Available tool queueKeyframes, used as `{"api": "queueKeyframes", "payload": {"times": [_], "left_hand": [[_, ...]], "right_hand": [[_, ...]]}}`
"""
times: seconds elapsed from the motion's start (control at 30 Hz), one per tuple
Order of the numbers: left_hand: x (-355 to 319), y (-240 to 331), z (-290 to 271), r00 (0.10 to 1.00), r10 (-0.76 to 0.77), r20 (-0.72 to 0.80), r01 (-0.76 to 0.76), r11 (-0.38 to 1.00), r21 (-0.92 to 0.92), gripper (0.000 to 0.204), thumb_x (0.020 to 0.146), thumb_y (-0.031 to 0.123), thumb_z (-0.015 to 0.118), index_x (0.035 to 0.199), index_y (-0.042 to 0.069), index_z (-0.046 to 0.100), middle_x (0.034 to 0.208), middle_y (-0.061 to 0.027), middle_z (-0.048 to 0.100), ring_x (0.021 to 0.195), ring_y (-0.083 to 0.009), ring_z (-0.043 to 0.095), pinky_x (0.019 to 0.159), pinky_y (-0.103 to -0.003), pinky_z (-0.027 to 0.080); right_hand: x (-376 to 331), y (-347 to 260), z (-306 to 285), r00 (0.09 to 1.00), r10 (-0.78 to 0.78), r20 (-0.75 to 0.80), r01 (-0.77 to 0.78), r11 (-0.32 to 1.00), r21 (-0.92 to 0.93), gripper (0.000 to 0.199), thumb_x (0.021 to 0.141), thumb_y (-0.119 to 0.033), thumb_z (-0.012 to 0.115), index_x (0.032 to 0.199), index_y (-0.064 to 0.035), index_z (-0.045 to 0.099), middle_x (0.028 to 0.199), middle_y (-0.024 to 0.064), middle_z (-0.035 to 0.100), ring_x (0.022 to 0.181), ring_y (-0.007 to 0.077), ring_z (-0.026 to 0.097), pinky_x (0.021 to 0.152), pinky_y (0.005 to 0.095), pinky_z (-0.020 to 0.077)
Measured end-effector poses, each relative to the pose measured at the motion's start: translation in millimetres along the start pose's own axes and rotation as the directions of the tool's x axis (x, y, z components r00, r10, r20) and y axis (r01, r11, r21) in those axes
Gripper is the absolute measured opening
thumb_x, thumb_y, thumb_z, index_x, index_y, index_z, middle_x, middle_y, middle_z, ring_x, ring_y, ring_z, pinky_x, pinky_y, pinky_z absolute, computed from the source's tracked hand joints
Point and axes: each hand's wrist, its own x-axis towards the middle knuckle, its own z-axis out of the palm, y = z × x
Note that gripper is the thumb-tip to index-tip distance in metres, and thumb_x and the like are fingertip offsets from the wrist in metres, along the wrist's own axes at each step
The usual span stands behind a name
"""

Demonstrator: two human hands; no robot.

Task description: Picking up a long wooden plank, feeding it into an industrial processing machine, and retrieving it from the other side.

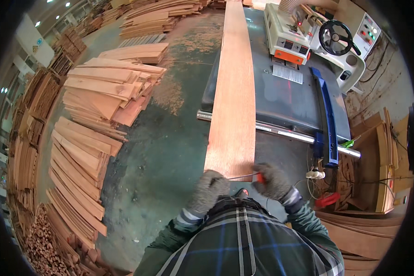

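Observation:
A long, wide wooden board (pixel 232 115) runs away from me across the machine table, its near end just in front of my body. At that end my gloved right hand (pixel 270 180) is closed around a small red tape measure (pixel 260 177). A thin strip (pixel 240 176) stretches from it across the board's end toward my left hand. My gloved left hand (pixel 210 186) is closed at the board's near left corner, its fingers by the strip's other end. The glove hides exactly what those fingers grip.
The grey machine table (pixel 285 101) carries a blue fence (pixel 325 119) and a front rail (pixel 290 131). Behind stands the saw head (pixel 287 39) with a black handwheel (pixel 336 37). Stacked boards (pixel 106 87) line the floor at left. A wooden crate (pixel 365 161) stands at right.

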Motion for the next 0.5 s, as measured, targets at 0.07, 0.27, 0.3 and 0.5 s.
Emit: {"api": "queueKeyframes", "payload": {"times": [0.07,0.27,0.3,0.5], "left_hand": [[-7.4,2.4,-18.2,0.987,-0.13,-0.095,0.098,0.953,-0.288,0.011,0.097,0.009,0.058,0.106,0.002,0.058,0.085,-0.0129,0.065,0.072,-0.0213,0.065,0.067,-0.035,0.057],[-10.2,-60.8,-54.5,0.823,-0.353,0.446,0.549,0.698,-0.46,0.037,0.101,0.025,0.052,0.126,-0.001,0.052,0.102,-0.0153,0.064,0.09,-0.0231,0.064,0.083,-0.036,0.051],[0.1,-83.0,-48.3,0.781,-0.298,0.549,0.606,0.576,-0.549,0.039,0.101,0.028,0.052,0.128,0.0,0.051,0.108,-0.0161,0.063,0.095,-0.0242,0.063,0.089,-0.038,0.048],[33.6,-150.9,-7.8,0.657,0.03,0.753,-0.259,-0.929,0.263,0.047,0.1,0.036,0.048,0.135,0.005,0.046,0.123,-0.0194,0.061,0.111,-0.0291,0.058,0.109,-0.045,0.034]], "right_hand": [[-24.3,39.0,-19.8,0.987,0.053,-0.149,-0.08,0.981,-0.177,0.026,0.08,-0.018,0.067,0.103,-0.0046,0.067,0.105,0.0195,0.065,0.099,0.0385,0.062,0.086,0.0437,0.051],[-104.1,112.5,-43.3,0.648,0.66,-0.379,-0.43,0.729,0.533,0.012,0.085,-0.015,0.066,0.09,-0.0043,0.068,0.076,-0.0019,0.058,0.068,0.0101,0.056,0.062,0.0289,0.0489],[-106.8,113.8,-39.4,0.595,0.71,-0.377,-0.35,0.651,0.673,0.011,0.086,-0.016,0.067,0.09,-0.0056,0.068,0.077,-0.002,0.058,0.069,0.0101,0.056,0.061,0.0285,0.0497],[-88.3,76.4,-8.1,0.582,0.784,-0.216,-0.143,0.36,0.922,0.018,0.089,-0.026,0.067,0.097,-0.0103,0.064,0.086,-0.0001,0.061,0.078,0.0126,0.061,0.063,0.0307,0.0553]]}}
